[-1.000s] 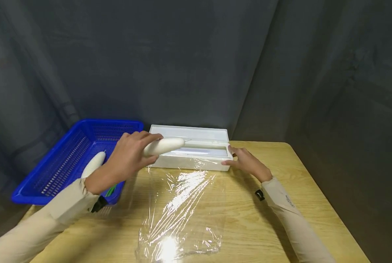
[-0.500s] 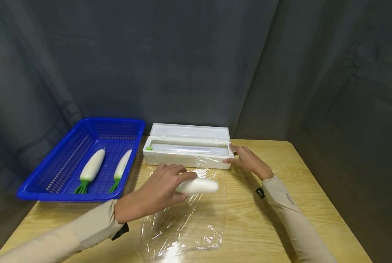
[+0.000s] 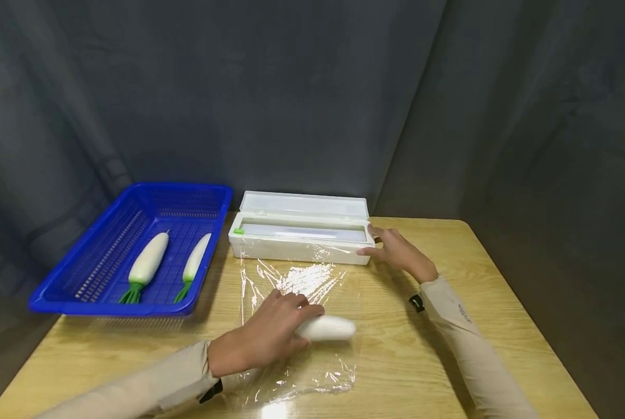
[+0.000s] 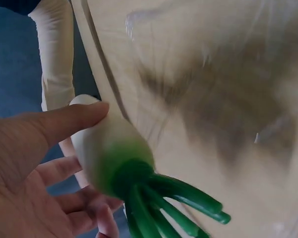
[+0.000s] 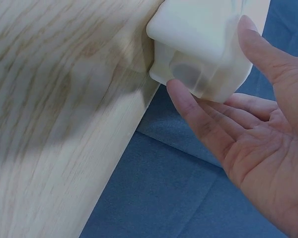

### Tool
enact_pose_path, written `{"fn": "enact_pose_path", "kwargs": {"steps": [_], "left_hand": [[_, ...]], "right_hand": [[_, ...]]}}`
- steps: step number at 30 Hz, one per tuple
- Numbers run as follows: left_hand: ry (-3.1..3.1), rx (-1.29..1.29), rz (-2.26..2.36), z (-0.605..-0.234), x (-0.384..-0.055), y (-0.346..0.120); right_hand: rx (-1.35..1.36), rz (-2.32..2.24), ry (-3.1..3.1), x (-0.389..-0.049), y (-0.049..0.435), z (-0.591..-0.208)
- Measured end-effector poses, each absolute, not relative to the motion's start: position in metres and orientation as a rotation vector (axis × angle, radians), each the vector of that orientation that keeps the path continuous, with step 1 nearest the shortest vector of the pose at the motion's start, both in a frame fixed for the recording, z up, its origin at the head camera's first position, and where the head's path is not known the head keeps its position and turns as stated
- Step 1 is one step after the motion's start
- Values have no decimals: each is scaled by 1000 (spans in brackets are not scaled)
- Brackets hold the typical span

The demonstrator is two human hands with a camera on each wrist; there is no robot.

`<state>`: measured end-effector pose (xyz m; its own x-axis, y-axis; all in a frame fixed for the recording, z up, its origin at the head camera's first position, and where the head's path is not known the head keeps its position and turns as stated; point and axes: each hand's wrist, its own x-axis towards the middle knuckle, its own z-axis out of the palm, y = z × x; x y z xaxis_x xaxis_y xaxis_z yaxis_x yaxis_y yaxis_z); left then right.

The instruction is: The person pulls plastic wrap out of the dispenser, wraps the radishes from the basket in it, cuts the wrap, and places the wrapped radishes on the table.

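Cling film [image 3: 297, 326]: one clear sheet, crinkled, spread flat on the wooden worktop [image 3: 480, 302], its far edge running into the dispenser.

Left hand [image 3: 270, 337]: nearest item; fingers and thumb curled round a white radish [image 3: 327, 328], holding it on the near half of the sheet. The left wrist view shows the thumb on the white body and the green stalks [image 4: 179, 203] sticking out past the palm.

Right hand [image 3: 396, 251]: farther back, fingers straight and relaxed, fingertips [image 5: 186, 101] touching the right end of the dispenser.

Dispenser [image 3: 299, 235]: long white box, lid open, standing across the far side of the worktop.

Blue basket [image 3: 108, 302]: far left, beside the dispenser; holds two more white radishes [image 3: 149, 265] with green stalks, lying side by side.
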<state>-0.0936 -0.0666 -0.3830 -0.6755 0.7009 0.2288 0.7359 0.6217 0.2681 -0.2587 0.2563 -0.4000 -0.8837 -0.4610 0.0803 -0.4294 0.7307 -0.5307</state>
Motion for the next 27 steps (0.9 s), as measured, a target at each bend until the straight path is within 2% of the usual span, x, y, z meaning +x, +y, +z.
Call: {"fn": "enact_pose_path", "kwargs": {"steps": [15,27], "left_hand": [[-2876,-1204,-628,-415,-94,-75],[-2884,-1194,-619,-420,-96,-79]], "right_hand": [[-717,-848,2870,-259,256,-398],[-706,-847,2865,-257,255,-397]]}}
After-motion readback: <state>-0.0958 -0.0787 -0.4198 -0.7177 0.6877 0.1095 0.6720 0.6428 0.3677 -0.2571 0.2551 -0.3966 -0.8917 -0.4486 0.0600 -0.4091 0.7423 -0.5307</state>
